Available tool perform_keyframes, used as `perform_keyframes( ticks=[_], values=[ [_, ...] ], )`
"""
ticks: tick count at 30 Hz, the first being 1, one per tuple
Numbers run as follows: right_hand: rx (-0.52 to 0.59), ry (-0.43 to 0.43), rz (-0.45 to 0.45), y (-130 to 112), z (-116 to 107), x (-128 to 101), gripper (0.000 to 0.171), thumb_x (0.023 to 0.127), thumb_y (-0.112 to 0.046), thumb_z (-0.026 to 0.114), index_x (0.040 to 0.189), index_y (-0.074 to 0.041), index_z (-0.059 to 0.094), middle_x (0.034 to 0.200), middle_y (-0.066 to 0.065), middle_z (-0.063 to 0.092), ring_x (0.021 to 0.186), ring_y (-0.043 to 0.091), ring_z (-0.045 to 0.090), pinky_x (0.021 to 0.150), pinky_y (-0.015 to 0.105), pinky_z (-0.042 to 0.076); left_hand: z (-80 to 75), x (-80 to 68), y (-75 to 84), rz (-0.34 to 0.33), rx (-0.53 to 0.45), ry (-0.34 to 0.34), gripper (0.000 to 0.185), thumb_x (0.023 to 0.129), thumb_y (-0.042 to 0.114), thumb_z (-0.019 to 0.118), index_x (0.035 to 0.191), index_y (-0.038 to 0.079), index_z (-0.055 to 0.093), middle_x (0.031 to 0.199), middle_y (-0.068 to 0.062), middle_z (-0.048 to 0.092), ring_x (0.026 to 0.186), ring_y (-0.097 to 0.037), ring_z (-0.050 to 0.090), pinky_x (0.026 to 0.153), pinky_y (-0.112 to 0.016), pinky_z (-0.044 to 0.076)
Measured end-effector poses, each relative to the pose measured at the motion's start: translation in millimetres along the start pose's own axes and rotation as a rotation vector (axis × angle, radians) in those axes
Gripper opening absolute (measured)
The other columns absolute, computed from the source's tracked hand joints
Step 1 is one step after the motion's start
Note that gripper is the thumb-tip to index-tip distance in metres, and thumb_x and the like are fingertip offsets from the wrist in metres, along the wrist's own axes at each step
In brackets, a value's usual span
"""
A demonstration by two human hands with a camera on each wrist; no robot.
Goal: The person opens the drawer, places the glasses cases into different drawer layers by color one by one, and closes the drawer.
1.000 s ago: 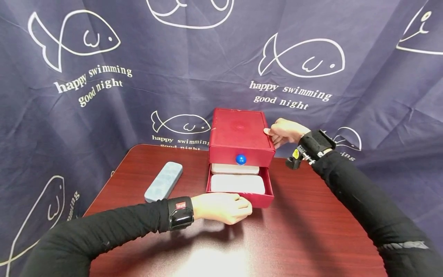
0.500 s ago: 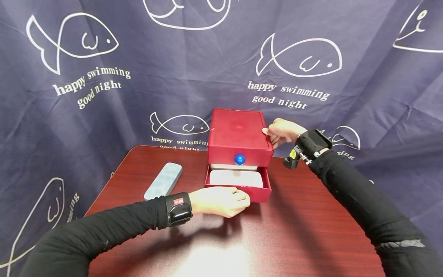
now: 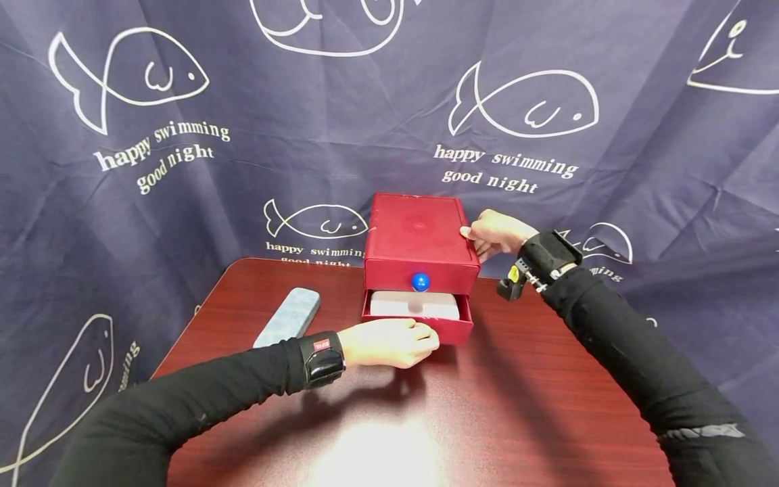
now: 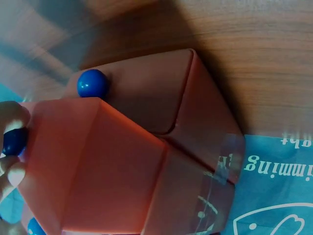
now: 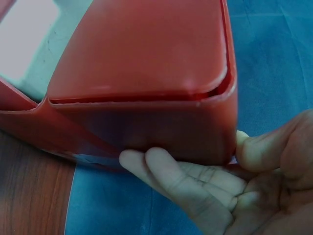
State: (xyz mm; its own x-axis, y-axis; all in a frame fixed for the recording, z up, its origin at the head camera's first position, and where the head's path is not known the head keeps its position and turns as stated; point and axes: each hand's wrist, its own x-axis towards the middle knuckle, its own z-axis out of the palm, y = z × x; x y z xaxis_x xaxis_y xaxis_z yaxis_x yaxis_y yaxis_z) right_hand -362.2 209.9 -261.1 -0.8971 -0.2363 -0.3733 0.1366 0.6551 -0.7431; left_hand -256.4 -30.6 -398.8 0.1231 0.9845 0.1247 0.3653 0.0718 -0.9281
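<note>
My left hand (image 3: 389,343) pinches the blue knob (image 4: 14,142) of the lower drawer (image 3: 456,331), which stands partly pulled out of a small red two-drawer box (image 3: 420,226). Inside that drawer lies a white, rounded oblong case (image 3: 389,304), its rear under the upper drawer. The upper drawer is closed, with its own blue knob (image 3: 420,282) at the front. At the box's right rear corner my right hand (image 3: 499,232) holds the box. In the right wrist view its thumb lies at the back and its fingers against the side wall (image 5: 146,125).
A light blue oblong case (image 3: 289,318) lies on the reddish-brown wooden table (image 3: 548,406), left of the box and partly behind my left forearm. Close behind the table hangs a dark blue curtain (image 3: 341,149) printed with white fish and lettering.
My left hand has moved forward and the lower drawer has slid further into the box. A second whitish case behind the white one has gone out of sight. The right hand stays at the corner.
</note>
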Motion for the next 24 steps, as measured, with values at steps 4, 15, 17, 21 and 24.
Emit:
perform_keyframes(
  ticks=[4, 15, 17, 21, 24],
  values=[
    [0.000, -0.003, -0.003, 0, 0, 0, 0.026, 0.105, -0.014, 0.044, 0.087, -0.001, 0.056, 0.067, 0.004, 0.063, 0.063, 0.014, 0.066, 0.064, 0.028, 0.060, 5.6, -0.5, -2.1, -0.030, -0.048, -0.014, 0.014, 0.101, 0.013, 0.057, 0.108, 0.015, 0.069, 0.103, 0.005, 0.062, 0.093, -0.012, 0.058, 0.074, -0.019, 0.053],
    [-0.046, 0.030, -0.009, -1, 2, -4, 0.028, 0.105, -0.016, 0.049, 0.082, -0.002, 0.056, 0.067, 0.004, 0.060, 0.061, 0.015, 0.065, 0.067, 0.030, 0.062, 20.2, -1.9, -5.4, -0.109, -0.154, -0.073, 0.012, 0.097, 0.015, 0.061, 0.108, 0.014, 0.066, 0.100, 0.002, 0.063, 0.088, -0.013, 0.059, 0.075, -0.021, 0.053],
    [-0.053, 0.037, -0.010, -1, 2, -4, 0.027, 0.105, -0.016, 0.049, 0.085, 0.000, 0.058, 0.066, 0.004, 0.060, 0.061, 0.015, 0.065, 0.067, 0.031, 0.063, 23.7, -1.7, -6.3, -0.104, -0.145, -0.072, 0.013, 0.097, 0.017, 0.063, 0.109, 0.014, 0.067, 0.102, 0.002, 0.064, 0.091, -0.013, 0.060, 0.077, -0.021, 0.054],
    [-0.050, 0.041, -0.010, 0, 2, -3, 0.025, 0.105, -0.016, 0.048, 0.093, 0.003, 0.058, 0.069, 0.005, 0.061, 0.062, 0.016, 0.066, 0.069, 0.032, 0.063, 30.7, -1.7, -7.7, -0.096, -0.118, -0.066, 0.015, 0.097, 0.019, 0.064, 0.110, 0.014, 0.067, 0.104, 0.002, 0.063, 0.093, -0.012, 0.060, 0.075, -0.020, 0.054],
    [-0.047, 0.036, -0.011, 0, 2, -2, 0.026, 0.105, -0.016, 0.048, 0.095, 0.004, 0.059, 0.070, 0.005, 0.063, 0.063, 0.016, 0.067, 0.070, 0.033, 0.063, 34.6, -1.8, -9.0, -0.109, -0.110, -0.059, 0.013, 0.096, 0.018, 0.062, 0.108, 0.015, 0.067, 0.102, 0.003, 0.063, 0.091, -0.012, 0.060, 0.070, -0.020, 0.052]
  ],
)
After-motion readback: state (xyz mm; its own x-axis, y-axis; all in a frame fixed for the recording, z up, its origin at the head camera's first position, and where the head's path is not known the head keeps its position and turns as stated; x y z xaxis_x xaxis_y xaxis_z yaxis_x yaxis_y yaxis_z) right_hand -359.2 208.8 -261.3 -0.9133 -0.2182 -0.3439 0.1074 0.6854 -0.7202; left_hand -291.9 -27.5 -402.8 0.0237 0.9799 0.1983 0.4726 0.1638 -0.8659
